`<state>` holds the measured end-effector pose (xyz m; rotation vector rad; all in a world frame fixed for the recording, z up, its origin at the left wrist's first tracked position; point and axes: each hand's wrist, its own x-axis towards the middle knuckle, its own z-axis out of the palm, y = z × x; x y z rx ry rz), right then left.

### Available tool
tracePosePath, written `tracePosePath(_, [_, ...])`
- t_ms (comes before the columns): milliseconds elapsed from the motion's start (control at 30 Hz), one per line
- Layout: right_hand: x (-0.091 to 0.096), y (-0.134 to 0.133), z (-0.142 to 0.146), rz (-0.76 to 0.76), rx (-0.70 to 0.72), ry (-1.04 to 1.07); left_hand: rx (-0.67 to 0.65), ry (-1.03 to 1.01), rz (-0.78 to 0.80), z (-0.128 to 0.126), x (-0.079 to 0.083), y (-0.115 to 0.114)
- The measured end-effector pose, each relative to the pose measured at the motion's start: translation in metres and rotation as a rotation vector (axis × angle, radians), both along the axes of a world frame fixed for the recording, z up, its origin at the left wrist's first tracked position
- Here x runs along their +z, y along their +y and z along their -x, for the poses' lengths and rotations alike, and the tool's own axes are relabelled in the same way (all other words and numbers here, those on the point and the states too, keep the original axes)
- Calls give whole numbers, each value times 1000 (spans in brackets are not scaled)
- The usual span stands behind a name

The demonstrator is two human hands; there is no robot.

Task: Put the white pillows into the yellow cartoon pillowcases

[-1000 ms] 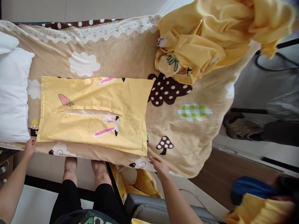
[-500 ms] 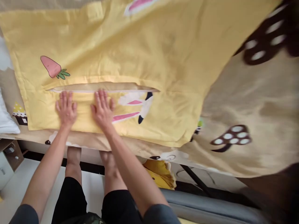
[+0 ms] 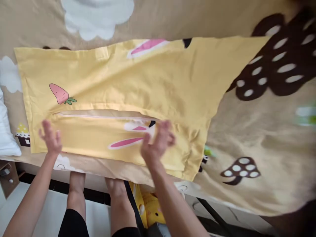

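At far left, a white pillow [image 3: 7, 131] rests on the tan blanket [image 3: 234, 135]. Just beside it, the yellow pillowcase [image 3: 116, 98] lies lengthwise on the same blanket, its slit [image 3: 111, 113] gaping slightly along the middle. The left hand [image 3: 51, 140] is positioned over the near left portion, below the carrot print [image 3: 59, 93]; its fingers are spread and grip nothing. The right hand [image 3: 158, 143] is positioned over the rabbit print [image 3: 130, 140], fingers loosely bent, thumb apart (blur prevents confirming fabric contact at either hand). Creases gather at the pillowcase's near right corner. Farther right, the blanket displays a dotted mushroom print [image 3: 243, 167].
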<state>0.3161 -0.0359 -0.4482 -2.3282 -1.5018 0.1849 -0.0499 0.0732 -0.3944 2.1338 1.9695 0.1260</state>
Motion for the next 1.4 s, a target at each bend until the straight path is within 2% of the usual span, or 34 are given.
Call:
tracePosePath(67, [11, 70, 57, 1, 176, 109, -173, -99, 28, -56, -9, 37])
tracePosePath(100, [15, 106, 82, 27, 271, 166, -210, -122, 29, -83, -14, 61])
tracePosePath(167, [16, 171, 112, 57, 414, 243, -244, -123, 52, -123, -23, 114])
tracePosePath(200, [12, 197, 113, 67, 454, 266, -249, -108, 76, -133, -28, 139])
tracePosePath(267, [-1, 228, 88, 96, 498, 274, -271, -69, 134, -129, -34, 184])
tracePosePath(333, [-15, 234, 30, 137, 484, 235, -314, -44, 167, -101, -34, 216])
tracePosePath(367, [-22, 228, -6, 158, 419, 201, -314, -26, 159, -83, -33, 228])
tracePosePath(467, [-32, 195, -104, 163, 48, 79, -217, 41, 64, -34, -27, 250])
tracePosePath(533, [-34, 176, -142, 154, -11, 48, -143, 62, -3, -18, -26, 258])
tracePosePath(600, [-36, 165, -157, 111, -10, 15, -112, 67, -25, -13, -27, 262])
tracePosePath(700, [-41, 164, -155, 51, 2, -20, -103, 75, -35, -14, -32, 266])
tracePosePath(900, [-45, 170, -151, 26, -14, 3, -141, 96, -94, -11, -34, 265])
tracePosePath(1033, [-50, 166, -158, 27, -2, -11, -181, 149, -149, -11, -32, 268])
tracePosePath(1167, [-47, 166, -166, 73, -21, 27, -201, 178, -115, -15, -25, 273])
tracePosePath(1233, [-35, 173, -151, 84, -118, 48, -90, 202, -127, -31, -18, 264])
tracePosePath(1267, [-27, 179, -135, 68, -189, 53, -3, 203, -170, -44, -14, 253])
tracePosePath(1333, [-8, 194, -83, 6, -281, 63, 117, 166, -271, -81, -10, 223])
tracePosePath(1367, [0, 202, -50, -14, -236, 78, 75, 120, -257, -103, -10, 205])
tracePosePath(1400, [7, 211, -15, -21, -118, 109, -66, 82, -161, -125, -13, 188])
